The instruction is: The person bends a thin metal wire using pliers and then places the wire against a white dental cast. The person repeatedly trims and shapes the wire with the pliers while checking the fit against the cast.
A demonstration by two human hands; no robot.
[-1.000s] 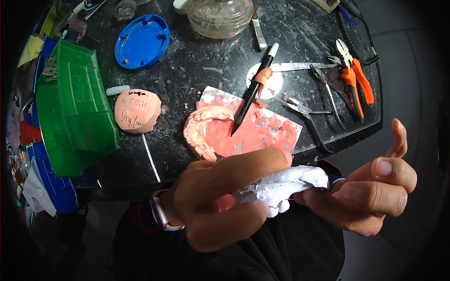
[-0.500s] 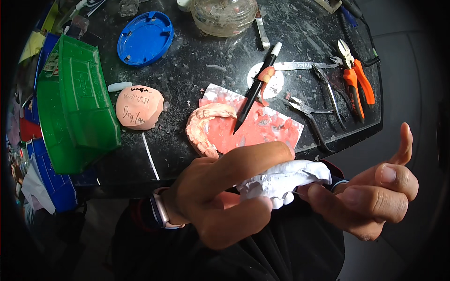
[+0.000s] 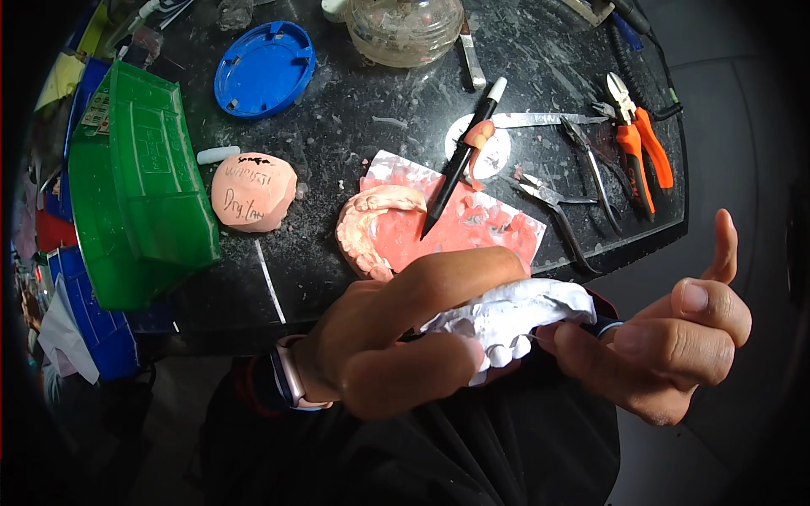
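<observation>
The left hand (image 3: 364, 337) pinches a white dental cast (image 3: 523, 310) between its thumb and fingers; this cast is above the lap, near the table edge, with its teeth pointing downward. The right hand (image 3: 662, 354) is at the right end of the cast, thumb and forefinger close together; whether they grip something, I cannot tell. One finger stands up. Beyond, a peach dental cast (image 3: 358, 238) lies partly over a pink-stained sheet (image 3: 506, 236), beside a black pen (image 3: 447, 187). Farther away are a blue lid (image 3: 266, 72) and a clear bowl (image 3: 405, 35).
</observation>
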